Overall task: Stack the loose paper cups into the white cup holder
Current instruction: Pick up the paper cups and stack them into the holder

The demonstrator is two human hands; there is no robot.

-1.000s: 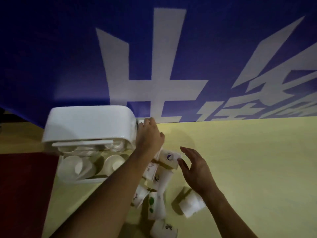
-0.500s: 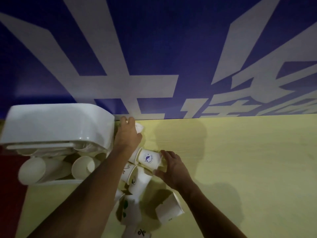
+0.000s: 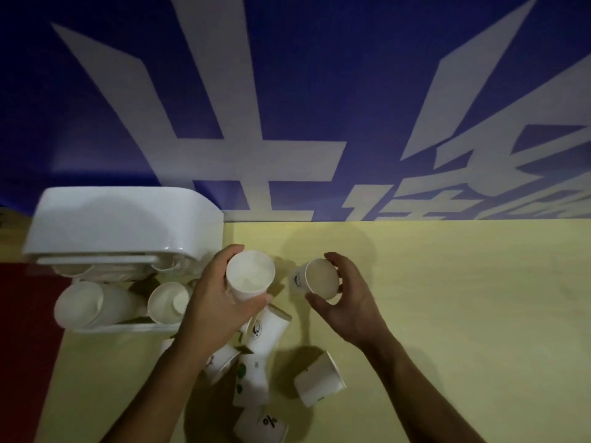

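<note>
One cup holder (image 3: 121, 225), seven loose cups (image 3: 251, 273) (image 3: 319, 279) (image 3: 268, 330) (image 3: 220, 362) (image 3: 252, 383) (image 3: 319, 380) (image 3: 262, 426), two hands (image 3: 211, 302) (image 3: 348, 305).

left hand (image 3: 214, 302) gripping white cup (image 3: 251, 273), right hand (image 3: 351, 303) clasping printed cup (image 3: 319, 278) — fingers (image 3: 335, 261) curled

I read the frame as dim, darkest in the corners. Soft shadows lie on the surface (image 3: 463, 314) near centre frame. The white cup holder (image 3: 121, 225) shows mild glare. The banner (image 3: 351, 75) lettering stretches toward the edges; fine detail is soft.

The left hand (image 3: 215, 300) and right hand (image 3: 349, 303) are bare; both forearms show uncovered along their whole visible length.
</note>
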